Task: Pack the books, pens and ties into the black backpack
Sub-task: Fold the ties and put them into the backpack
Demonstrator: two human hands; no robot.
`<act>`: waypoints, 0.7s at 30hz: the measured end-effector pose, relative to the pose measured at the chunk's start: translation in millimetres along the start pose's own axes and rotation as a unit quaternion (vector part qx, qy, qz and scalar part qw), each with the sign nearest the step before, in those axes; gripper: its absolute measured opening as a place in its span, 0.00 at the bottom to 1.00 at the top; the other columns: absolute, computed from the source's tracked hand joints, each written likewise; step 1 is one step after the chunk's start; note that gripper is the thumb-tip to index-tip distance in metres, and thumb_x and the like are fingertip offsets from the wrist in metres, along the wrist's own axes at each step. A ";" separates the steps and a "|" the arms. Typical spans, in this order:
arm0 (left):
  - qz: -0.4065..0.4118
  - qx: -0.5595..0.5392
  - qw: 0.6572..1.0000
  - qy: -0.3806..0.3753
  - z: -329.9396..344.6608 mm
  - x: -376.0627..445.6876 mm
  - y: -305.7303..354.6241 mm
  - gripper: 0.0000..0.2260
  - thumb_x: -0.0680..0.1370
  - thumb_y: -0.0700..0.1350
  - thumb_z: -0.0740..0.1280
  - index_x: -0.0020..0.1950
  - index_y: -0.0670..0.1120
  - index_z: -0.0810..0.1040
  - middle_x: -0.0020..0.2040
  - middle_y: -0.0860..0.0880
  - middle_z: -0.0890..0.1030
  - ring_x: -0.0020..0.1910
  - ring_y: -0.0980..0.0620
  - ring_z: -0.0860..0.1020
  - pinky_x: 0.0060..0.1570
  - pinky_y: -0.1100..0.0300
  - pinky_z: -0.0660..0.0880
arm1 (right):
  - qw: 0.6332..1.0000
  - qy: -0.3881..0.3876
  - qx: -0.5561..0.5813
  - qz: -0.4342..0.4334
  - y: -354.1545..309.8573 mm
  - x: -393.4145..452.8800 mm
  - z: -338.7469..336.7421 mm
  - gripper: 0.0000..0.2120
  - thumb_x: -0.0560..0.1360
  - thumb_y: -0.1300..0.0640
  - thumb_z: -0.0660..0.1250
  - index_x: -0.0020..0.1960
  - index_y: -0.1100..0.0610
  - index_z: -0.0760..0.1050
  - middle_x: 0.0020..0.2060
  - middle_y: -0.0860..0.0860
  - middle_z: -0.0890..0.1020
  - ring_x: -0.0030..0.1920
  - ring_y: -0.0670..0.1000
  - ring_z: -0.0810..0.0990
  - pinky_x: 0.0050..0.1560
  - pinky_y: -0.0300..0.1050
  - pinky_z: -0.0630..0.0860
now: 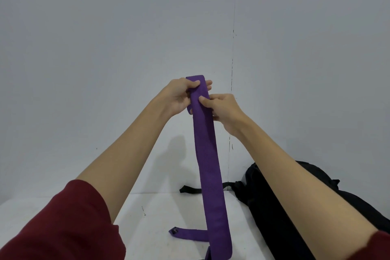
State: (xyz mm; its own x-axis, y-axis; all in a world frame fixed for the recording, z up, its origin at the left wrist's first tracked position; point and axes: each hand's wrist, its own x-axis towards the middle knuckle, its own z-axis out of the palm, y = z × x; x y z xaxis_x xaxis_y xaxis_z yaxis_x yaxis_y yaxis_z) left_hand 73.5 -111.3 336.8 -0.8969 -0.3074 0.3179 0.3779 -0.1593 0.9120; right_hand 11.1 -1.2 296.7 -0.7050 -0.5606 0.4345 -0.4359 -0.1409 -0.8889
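Observation:
A long purple tie [207, 160] hangs stretched in the air in front of me. My left hand [181, 96] pinches its folded top end. Just below, my right hand [223, 110] pinches the tie between thumb and fingers. The tie's lower part reaches the white table [160, 213], where its narrow end lies flat toward the left. The black backpack [272, 202] lies on the table to the right, partly hidden behind my right forearm. No books or pens are in view.
A black backpack strap [190, 189] stretches left along the table's far edge. A grey wall stands close behind the table. My dark red sleeves fill the lower corners.

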 end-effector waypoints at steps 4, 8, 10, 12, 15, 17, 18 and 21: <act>0.000 0.140 0.990 -0.017 -3.0 -6.1 -8.3 0.14 0.80 0.52 0.62 0.55 0.43 0.78 0.44 0.49 0.83 0.42 0.51 0.80 0.45 0.59 0.77 | 0.996 0.062 0.060 -0.005 -18.6 9.8 0.4 0.06 0.77 0.61 0.66 0.44 0.62 0.80 0.38 0.57 0.83 0.36 0.54 0.81 0.35 0.42 0.77; -0.070 0.138 0.979 -0.134 -3.0 -18.3 -31.2 0.16 0.81 0.51 0.58 0.59 0.41 0.76 0.51 0.43 0.83 0.48 0.45 0.82 0.48 0.55 0.80 | 0.988 0.082 0.129 -0.021 -39.6 23.7 -5.0 0.06 0.78 0.62 0.64 0.48 0.64 0.77 0.39 0.59 0.83 0.36 0.54 0.82 0.37 0.45 0.80; -0.060 0.098 0.986 -0.120 0.1 -18.0 -34.7 0.12 0.82 0.43 0.59 0.58 0.37 0.75 0.50 0.40 0.83 0.45 0.46 0.83 0.46 0.57 0.81 | 0.990 0.095 0.106 -0.013 -41.2 30.4 -7.1 0.07 0.78 0.59 0.65 0.46 0.62 0.77 0.40 0.60 0.83 0.35 0.54 0.80 0.36 0.45 0.77; -0.034 0.062 0.994 -0.084 3.9 -14.6 -30.0 0.09 0.81 0.37 0.58 0.55 0.36 0.76 0.47 0.40 0.82 0.41 0.47 0.83 0.42 0.59 0.81 | 0.992 0.109 0.055 0.010 -37.0 32.0 -8.4 0.12 0.77 0.53 0.67 0.39 0.59 0.74 0.34 0.58 0.79 0.31 0.53 0.74 0.30 0.42 0.71; -0.024 0.005 0.999 -0.046 5.5 -6.8 -17.5 0.09 0.81 0.34 0.56 0.53 0.36 0.75 0.47 0.41 0.80 0.43 0.47 0.81 0.43 0.56 0.80 | 0.997 0.060 -0.043 0.026 -23.4 22.6 -9.7 0.19 0.77 0.44 0.64 0.41 0.60 0.76 0.35 0.56 0.78 0.33 0.53 0.76 0.36 0.44 0.73; -0.047 -0.046 0.997 -0.041 3.9 -4.3 -11.2 0.11 0.81 0.34 0.54 0.57 0.35 0.74 0.50 0.42 0.80 0.45 0.47 0.80 0.44 0.54 0.79 | 0.996 0.033 -0.079 0.030 -13.2 11.7 -8.9 0.22 0.76 0.39 0.61 0.41 0.59 0.77 0.35 0.52 0.81 0.31 0.50 0.79 0.40 0.44 0.75; -0.053 -0.062 0.996 -0.035 2.6 -4.1 -8.9 0.12 0.81 0.34 0.54 0.59 0.34 0.73 0.52 0.42 0.80 0.46 0.47 0.80 0.44 0.55 0.78 | 0.995 0.037 -0.085 0.025 -8.6 7.7 -7.4 0.23 0.76 0.38 0.61 0.42 0.59 0.76 0.34 0.51 0.81 0.29 0.50 0.79 0.39 0.43 0.75; -0.052 -0.110 0.992 -0.008 -1.5 -3.5 -6.0 0.10 0.81 0.32 0.53 0.56 0.34 0.73 0.60 0.39 0.78 0.56 0.47 0.79 0.49 0.57 0.76 | 0.988 0.098 -0.120 -0.023 2.6 5.9 -3.1 0.20 0.74 0.40 0.65 0.39 0.58 0.69 0.32 0.51 0.80 0.28 0.50 0.78 0.31 0.38 0.69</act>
State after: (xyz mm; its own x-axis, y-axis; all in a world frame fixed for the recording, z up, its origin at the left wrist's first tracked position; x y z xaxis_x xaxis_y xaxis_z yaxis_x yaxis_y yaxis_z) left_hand 74.7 -110.8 329.8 -0.9368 -0.2636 0.2303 0.3221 -0.3916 0.8619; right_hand 4.0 -2.3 297.5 -0.7655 -0.3856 0.5150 -0.5741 0.0481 -0.8174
